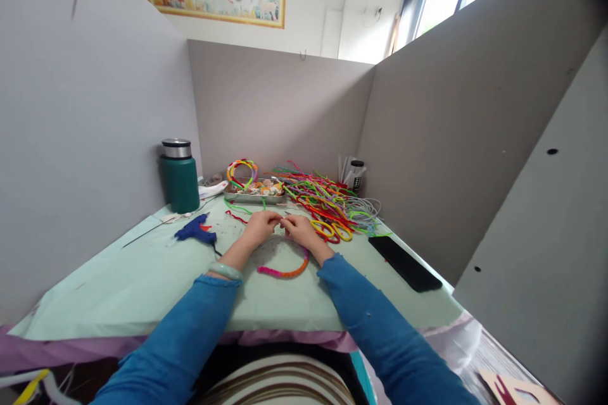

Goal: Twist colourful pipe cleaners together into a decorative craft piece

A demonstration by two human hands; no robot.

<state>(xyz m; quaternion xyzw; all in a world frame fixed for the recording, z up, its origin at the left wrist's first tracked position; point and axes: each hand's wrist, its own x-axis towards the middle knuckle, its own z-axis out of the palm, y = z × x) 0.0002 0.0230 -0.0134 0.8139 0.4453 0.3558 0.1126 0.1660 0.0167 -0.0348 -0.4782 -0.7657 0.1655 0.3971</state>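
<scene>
My left hand (262, 228) and my right hand (301, 230) meet over the middle of the table, fingertips pinched close together. What they pinch is too small to make out. Just below them, a curved hoop (285, 274) wrapped in fuzzy pink, orange and purple stem lies near the tabletop; its purple end runs up under my right hand. Red and green fuzzy stems (236, 217) lie beyond my left hand. To the left rests a blue hot glue gun (196, 230). Yellow loops of pipe cleaner (340, 232) lie close to my right hand.
A metal tray (256, 198) of small decorations stands at the back, with a colourful wrapped ring (242, 173) on it. A heap of pipe cleaners (318, 193) lies beside it. A green bottle (180, 177) stands left, a black phone (405, 263) right. Grey partitions (280, 101) enclose the table.
</scene>
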